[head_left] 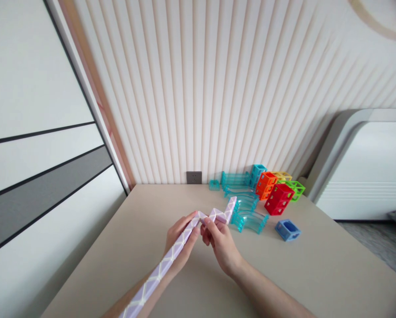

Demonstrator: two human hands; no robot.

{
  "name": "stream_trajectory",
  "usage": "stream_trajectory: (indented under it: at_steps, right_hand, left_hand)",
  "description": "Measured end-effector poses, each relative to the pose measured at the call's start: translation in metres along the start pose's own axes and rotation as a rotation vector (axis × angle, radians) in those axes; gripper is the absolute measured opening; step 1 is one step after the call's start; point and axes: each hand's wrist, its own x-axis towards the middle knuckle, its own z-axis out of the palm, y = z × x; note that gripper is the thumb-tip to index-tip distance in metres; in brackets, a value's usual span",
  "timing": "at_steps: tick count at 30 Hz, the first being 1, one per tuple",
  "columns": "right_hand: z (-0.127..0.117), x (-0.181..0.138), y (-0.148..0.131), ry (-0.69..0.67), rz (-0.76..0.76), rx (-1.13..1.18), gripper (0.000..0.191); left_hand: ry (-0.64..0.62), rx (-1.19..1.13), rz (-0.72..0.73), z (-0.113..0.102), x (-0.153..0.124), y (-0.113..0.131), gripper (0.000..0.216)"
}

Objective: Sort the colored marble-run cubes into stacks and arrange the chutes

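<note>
Two bare hands hold a lilac and white folding snake toy (179,247) over a beige counter (125,247). The left hand (174,232) has its fingers closed around the straight length, which runs back from them toward the body and past the bottom edge of view. The right hand (220,240) has thumb and fingers pinched at the zigzag bends, whose tip sticks up just beyond them. Beyond and to the right of the right fingers lie clear teal track pieces (250,220); farther right stand a red block (279,198) and a blue block (284,233). Twisting a joint the wrong way could misalign the bends, a loose left grip could let the long end swing, and the raised tip might knock the nearby track. No brand, label or writing is readable.
</note>
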Motion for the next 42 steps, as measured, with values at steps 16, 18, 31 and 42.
stream_trajectory:
  at_steps: [16,18,31,42]
  right_hand:
    - [0.006,-0.006,0.001,-0.049,-0.021,0.150,0.041]
    - [0.004,-0.006,0.001,-0.063,-0.062,0.042,0.038]
    - [-0.025,-0.001,-0.003,-0.254,-0.341,-0.487,0.038]
    - [-0.011,-0.002,0.003,-0.241,-0.226,-0.419,0.048]
  left_hand:
    - [0.105,-0.082,-0.179,0.004,-0.006,0.005,0.041]
    - [0.121,-0.124,-0.292,0.003,-0.006,0.004,0.045]
    - [0.069,-0.496,-0.493,-0.010,0.010,-0.001,0.059]
    - [-0.166,-0.551,-0.411,-0.010,0.011,0.015,0.047]
